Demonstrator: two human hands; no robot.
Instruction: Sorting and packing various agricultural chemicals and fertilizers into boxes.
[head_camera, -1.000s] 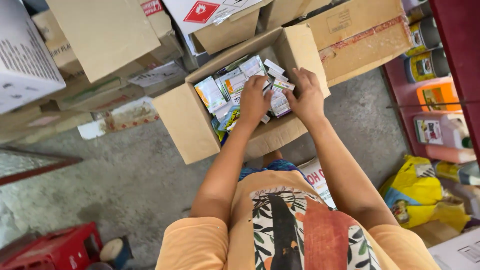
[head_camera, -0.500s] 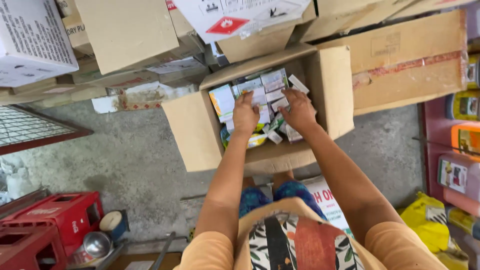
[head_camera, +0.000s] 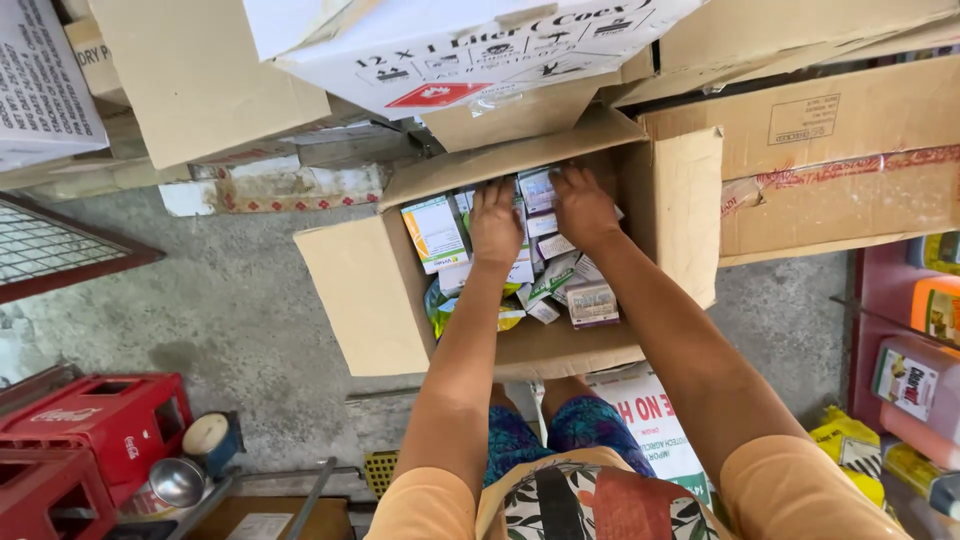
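An open cardboard box (head_camera: 360, 290) stands on the concrete floor in front of me, filled with several small white and green cartons (head_camera: 433, 230) and packets. Both my hands reach deep into its far side. My left hand (head_camera: 497, 220) lies palm down on the small cartons near the middle. Next to it, my right hand (head_camera: 582, 205) presses on the cartons at the back right, fingers curled over them. Whether either hand grips a carton is hidden by the hands themselves.
Stacked cardboard boxes (head_camera: 820, 150) and a white printed box (head_camera: 470, 45) crowd the back. Red crates (head_camera: 95, 425) and a metal bowl (head_camera: 175, 480) sit at lower left. A shelf with orange and pink bottles (head_camera: 915, 385) and a yellow bag (head_camera: 850, 440) is on the right.
Both hands have pushed further toward the back of the box, away from me. The camera has tilted, so the box sits lower in the view.
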